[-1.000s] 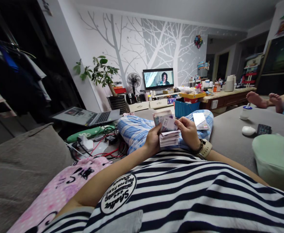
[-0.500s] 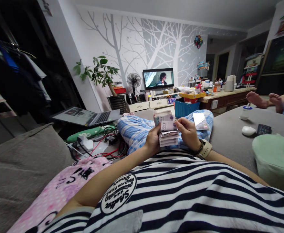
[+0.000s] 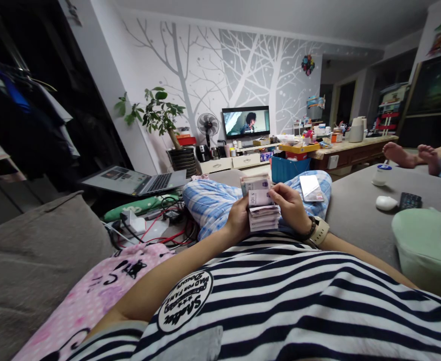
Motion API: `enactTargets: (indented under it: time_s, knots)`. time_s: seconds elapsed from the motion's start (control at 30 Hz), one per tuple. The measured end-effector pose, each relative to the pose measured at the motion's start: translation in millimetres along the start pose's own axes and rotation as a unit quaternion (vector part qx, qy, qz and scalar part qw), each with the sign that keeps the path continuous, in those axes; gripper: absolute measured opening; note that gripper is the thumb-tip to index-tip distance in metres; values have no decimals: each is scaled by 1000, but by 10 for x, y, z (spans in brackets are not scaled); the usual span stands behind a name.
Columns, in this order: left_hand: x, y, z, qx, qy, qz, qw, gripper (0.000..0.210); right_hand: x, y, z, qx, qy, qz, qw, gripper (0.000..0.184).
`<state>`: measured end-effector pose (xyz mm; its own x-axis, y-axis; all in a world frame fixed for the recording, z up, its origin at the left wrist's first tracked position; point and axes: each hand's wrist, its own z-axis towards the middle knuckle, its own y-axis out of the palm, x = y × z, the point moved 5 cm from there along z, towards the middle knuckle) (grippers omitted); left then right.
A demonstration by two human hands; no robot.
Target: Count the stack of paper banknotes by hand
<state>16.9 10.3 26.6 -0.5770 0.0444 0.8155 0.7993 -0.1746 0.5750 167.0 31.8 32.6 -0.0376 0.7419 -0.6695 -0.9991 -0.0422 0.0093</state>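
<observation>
A thick stack of banknotes (image 3: 263, 219) stands bent over above my lap, its near halves fanned toward me. My left hand (image 3: 239, 219) is closed around the stack's left side. With thumb and fingers pinched, my right hand (image 3: 288, 204) holds the right edge of the top banknote (image 3: 260, 197), which has a 5 printed on it. Further notes show behind that one. On my right knee, over blue checked trousers (image 3: 212, 200), lies a phone (image 3: 311, 187) with a bright, glaring surface.
To the left are an open laptop (image 3: 137, 181) and tangled cables (image 3: 175, 228). On the grey sofa at right sit a white mouse (image 3: 386, 202), a black keypad (image 3: 410, 200), a lidded cup (image 3: 382, 174) and a green neck pillow (image 3: 419, 240). Another person's bare feet (image 3: 401, 154) rest beyond.
The stack and both hands have shifted slightly, the stack a little right and toward me. The top note now lies flatter against the notes behind. The television picture differs.
</observation>
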Motion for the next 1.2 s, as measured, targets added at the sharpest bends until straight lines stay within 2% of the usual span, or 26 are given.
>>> enactTargets:
  time_s: [0.37,0.6,0.87,1.03,1.1,1.2]
  knots:
    - [-7,-148,77,25,9,8,1000,37,-2,19,-23,-6,-7,-4,1000,57]
    - [-34,-178,139,47,-15,-16,999,29,-80,33,-59,-34,-31,9,999,63]
    - [-51,-271,242,39,-8,-25,999,39,-84,22,-53,-42,-28,-5,999,68]
    - [-52,-269,248,50,3,-24,998,39,-86,27,-57,-61,-29,-11,998,73]
    - [-47,-255,235,48,9,-20,999,37,-73,22,-54,-54,-31,-15,998,73]
    - [-18,-262,192,55,28,2,998,24,-7,-12,-31,-8,-18,-21,1000,71]
